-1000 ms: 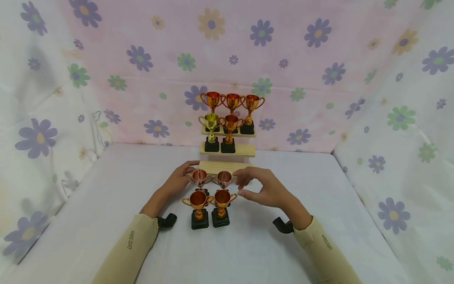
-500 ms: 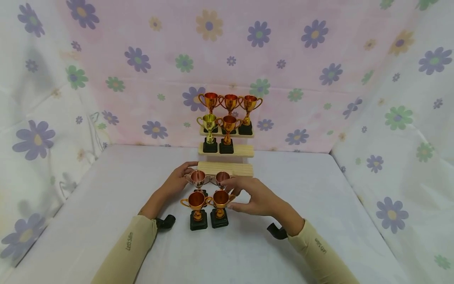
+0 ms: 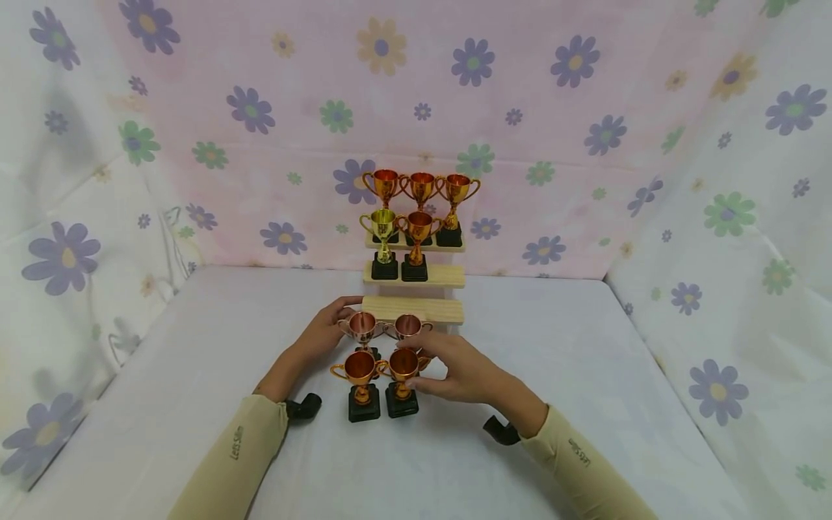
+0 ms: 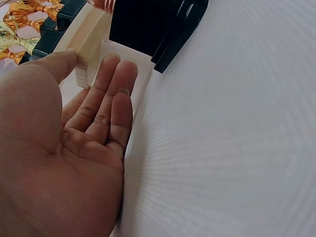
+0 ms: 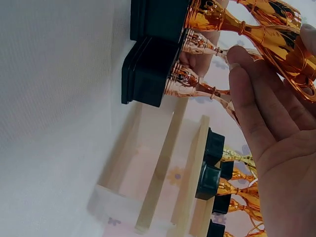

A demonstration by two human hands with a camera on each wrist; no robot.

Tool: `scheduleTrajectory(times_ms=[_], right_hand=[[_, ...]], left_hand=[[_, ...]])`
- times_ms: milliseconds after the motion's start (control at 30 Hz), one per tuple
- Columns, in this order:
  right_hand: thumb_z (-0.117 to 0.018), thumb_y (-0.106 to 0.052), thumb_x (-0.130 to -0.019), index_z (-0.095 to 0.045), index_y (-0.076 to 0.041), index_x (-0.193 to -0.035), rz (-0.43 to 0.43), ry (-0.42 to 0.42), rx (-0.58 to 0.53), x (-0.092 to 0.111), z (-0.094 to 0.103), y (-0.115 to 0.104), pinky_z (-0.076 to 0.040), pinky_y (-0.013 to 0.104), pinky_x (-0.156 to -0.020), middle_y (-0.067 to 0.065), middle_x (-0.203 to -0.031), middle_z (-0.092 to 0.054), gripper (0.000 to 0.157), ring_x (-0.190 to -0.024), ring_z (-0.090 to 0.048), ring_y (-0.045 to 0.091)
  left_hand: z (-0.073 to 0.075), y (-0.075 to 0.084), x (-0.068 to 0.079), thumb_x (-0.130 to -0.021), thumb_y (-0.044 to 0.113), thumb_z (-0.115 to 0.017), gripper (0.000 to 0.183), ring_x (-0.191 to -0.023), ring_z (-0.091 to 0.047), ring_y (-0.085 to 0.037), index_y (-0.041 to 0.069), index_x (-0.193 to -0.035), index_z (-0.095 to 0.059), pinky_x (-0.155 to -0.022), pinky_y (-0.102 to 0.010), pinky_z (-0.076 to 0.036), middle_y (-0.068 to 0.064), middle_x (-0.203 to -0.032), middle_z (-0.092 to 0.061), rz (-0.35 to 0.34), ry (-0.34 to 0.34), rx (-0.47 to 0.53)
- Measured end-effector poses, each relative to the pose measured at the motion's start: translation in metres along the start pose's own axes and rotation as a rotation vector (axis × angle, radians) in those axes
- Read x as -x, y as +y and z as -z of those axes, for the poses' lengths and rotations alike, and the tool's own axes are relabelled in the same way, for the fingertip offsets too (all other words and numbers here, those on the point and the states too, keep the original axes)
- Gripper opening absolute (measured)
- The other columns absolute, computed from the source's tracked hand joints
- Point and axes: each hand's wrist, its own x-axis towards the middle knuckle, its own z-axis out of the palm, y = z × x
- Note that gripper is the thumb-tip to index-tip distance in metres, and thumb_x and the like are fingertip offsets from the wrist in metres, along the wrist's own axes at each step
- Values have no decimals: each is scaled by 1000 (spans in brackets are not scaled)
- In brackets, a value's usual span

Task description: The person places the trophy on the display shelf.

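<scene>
Two orange-gold trophy cups on black bases stand in front, with two pinkish copper trophies close behind them. My right hand is at the front right trophy, thumb on its near side and fingers on the far side; its base rests on the table. The right wrist view shows the fingertips against the shiny cup. Beside it stands the front left trophy. My left hand touches the left end of the stepped wooden stand; in the left wrist view its fingers are fairly straight.
On the stand's middle step are a yellow-gold trophy and an orange one. Three orange trophies occupy the top step. A white cloth covers the table, and a flowered curtain hangs behind.
My right hand has moved left and nearer to me, from beside the right copper trophy to around the front right orange one. The left hand stays at the stand.
</scene>
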Motion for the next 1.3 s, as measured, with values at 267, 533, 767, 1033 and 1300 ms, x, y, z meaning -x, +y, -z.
scheduleTrajectory(times_ms=[267, 533, 767, 1033, 1300], right_hand=[[-79, -30, -97, -59, -12, -147, -7, 14, 35, 1, 0, -2, -56, 26, -91, -1, -130, -71, 57, -112, -67, 9], [-79, -30, -97, -58, -13, -146, -12, 15, 23, 2, -1, -1, -57, 29, -94, -3, -125, -71, 56, -110, -68, 7], [-80, -28, -96, -59, -14, -145, 19, 27, 26, 2, 1, -4, -57, 30, -94, -3, -127, -70, 55, -111, -68, 7], [-81, -24, -96, -59, -9, -145, 72, 68, 35, 4, 12, -8, -57, 31, -94, 0, -131, -70, 56, -113, -68, 10], [-81, -20, -94, -60, -8, -145, 61, 122, 23, 9, 29, -11, -58, 33, -87, -3, -126, -72, 57, -103, -69, 8]], left_hand=[[1, -3, -2, -101, 0, -54, 57, -115, -69, -30, 6, -158, -45, -104, -46, -42, -20, -126, -72, 15, 1, -8], [-1, 0, 0, -102, 1, -53, 59, -119, -67, -32, 10, -159, -45, -101, -45, -40, -18, -126, -73, 23, -3, -27], [0, -3, -1, -100, -1, -53, 60, -119, -66, -32, 10, -158, -45, -99, -46, -38, -17, -123, -73, 34, 9, -40], [1, -2, -3, -101, 2, -55, 59, -119, -67, -30, 9, -159, -45, -103, -47, -39, -17, -125, -73, 25, 6, -39], [-1, 0, -2, -100, -1, -53, 60, -118, -68, -32, 9, -159, -45, -102, -48, -40, -18, -126, -73, 28, 8, -46]])
